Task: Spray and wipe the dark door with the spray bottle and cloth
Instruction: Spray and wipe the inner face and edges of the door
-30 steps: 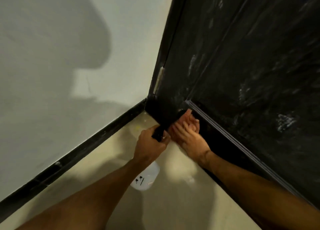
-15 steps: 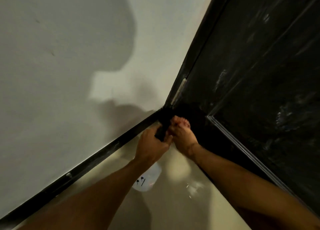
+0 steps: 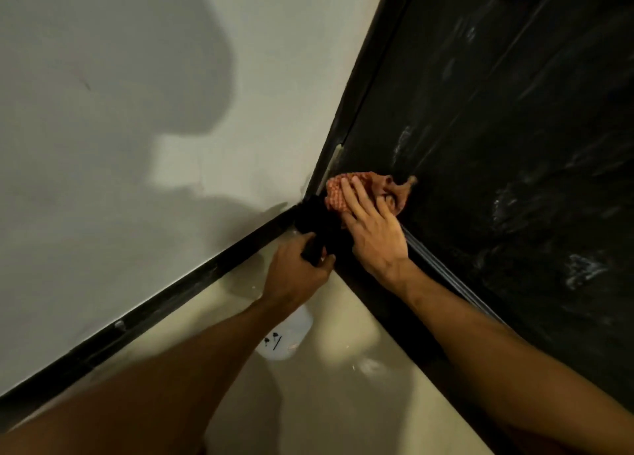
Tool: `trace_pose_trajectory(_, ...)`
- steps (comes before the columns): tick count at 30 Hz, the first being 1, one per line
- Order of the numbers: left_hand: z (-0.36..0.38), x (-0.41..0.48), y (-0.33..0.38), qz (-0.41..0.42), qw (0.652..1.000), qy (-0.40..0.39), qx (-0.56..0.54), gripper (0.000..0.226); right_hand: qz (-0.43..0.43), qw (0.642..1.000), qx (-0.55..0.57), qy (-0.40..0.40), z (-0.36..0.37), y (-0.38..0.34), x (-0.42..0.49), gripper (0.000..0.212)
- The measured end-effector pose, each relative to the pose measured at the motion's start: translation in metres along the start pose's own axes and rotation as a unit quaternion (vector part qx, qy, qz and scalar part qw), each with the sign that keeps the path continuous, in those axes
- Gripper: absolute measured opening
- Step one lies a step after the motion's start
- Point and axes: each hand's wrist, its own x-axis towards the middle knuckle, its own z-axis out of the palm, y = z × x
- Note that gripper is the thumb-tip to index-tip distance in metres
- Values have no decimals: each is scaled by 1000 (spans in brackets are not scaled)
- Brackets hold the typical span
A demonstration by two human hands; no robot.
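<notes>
The dark door [image 3: 497, 118] fills the right side, streaked with pale smears. My right hand [image 3: 372, 228] lies flat on an orange patterned cloth [image 3: 346, 188], pressing it against the door's lower corner by the hinge edge. My left hand [image 3: 296, 271] is closed round the black trigger head of the spray bottle [image 3: 315, 238]. The bottle's clear white body [image 3: 286, 338] hangs below my left wrist, partly hidden by my forearm.
A pale wall [image 3: 137, 145] stands on the left with a black skirting board [image 3: 164, 300] along its foot. The cream floor [image 3: 326, 403] below shines with a few wet spots. A pale hinge [image 3: 334, 161] shows on the door's edge.
My right hand has slid up the door's corner and the orange cloth now shows under its fingers. The view has shifted so the door edge sits further right. My left hand keeps its grip on the bottle.
</notes>
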Motion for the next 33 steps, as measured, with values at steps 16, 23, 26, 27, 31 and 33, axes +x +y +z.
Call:
trace_pose_trajectory(16,43,-60,44,-27,999,-33,-8,37,-178,959,-130,-177,1,31,-185,68)
trace_pose_trajectory(23,69,-62,28,-12,999,-31,7,69,-76,989,-62,-113,-4,49,-183,80)
trace_pose_trajectory(26,79,-72,21,-14,999,-41,11,71,-43,992,-16,-119,-8,35,-181,70)
trace_pose_trajectory(27,80,-76,24,-17,999,-42,5,71,-80,985,-36,-152,1,26,-196,66)
trace_pose_trajectory(31,88,-89,31,-19,997,-68,-7,62,-156,949,-76,-264,20,9,-265,57)
trace_pose_trajectory(33,94,-94,34,-17,996,-84,-7,55,-122,959,-83,-243,25,15,-267,60)
